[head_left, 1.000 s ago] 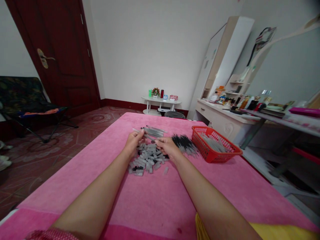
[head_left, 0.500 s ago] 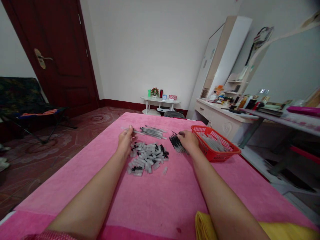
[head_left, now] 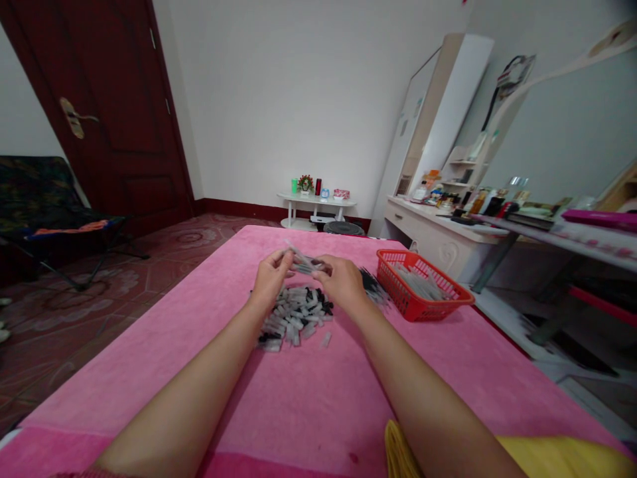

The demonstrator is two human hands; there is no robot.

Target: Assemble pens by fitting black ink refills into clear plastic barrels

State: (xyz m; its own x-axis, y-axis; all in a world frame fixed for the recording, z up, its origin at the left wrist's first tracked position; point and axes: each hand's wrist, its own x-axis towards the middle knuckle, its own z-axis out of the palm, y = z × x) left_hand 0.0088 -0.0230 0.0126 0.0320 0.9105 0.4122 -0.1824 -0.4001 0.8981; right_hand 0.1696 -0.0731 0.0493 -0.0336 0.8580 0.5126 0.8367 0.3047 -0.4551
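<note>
My left hand (head_left: 271, 275) is closed, pinching a clear pen barrel (head_left: 292, 248) that slants up past the fingertips. Close beside it, my right hand (head_left: 341, 279) is closed with its fingertips together on a thin pen refill, mostly hidden by the fingers. Between and behind the hands lies a row of pens (head_left: 307, 266), partly covered. Just below the hands spreads a heap of clear and black pen caps (head_left: 296, 315). Black-tipped pen refills (head_left: 374, 289) lie in a pile to the right of my right hand.
A red plastic basket (head_left: 417, 311) holding clear tubes stands at the right on the pink cloth (head_left: 308, 405). One clear cap (head_left: 326, 340) lies apart from the heap. Folded yellow cloth (head_left: 557, 455) is at the near right edge, under my right forearm.
My right hand has left the refill pile and moved left to meet my left hand. My left hand has come slightly right with the barrel, over the row of pens.
</note>
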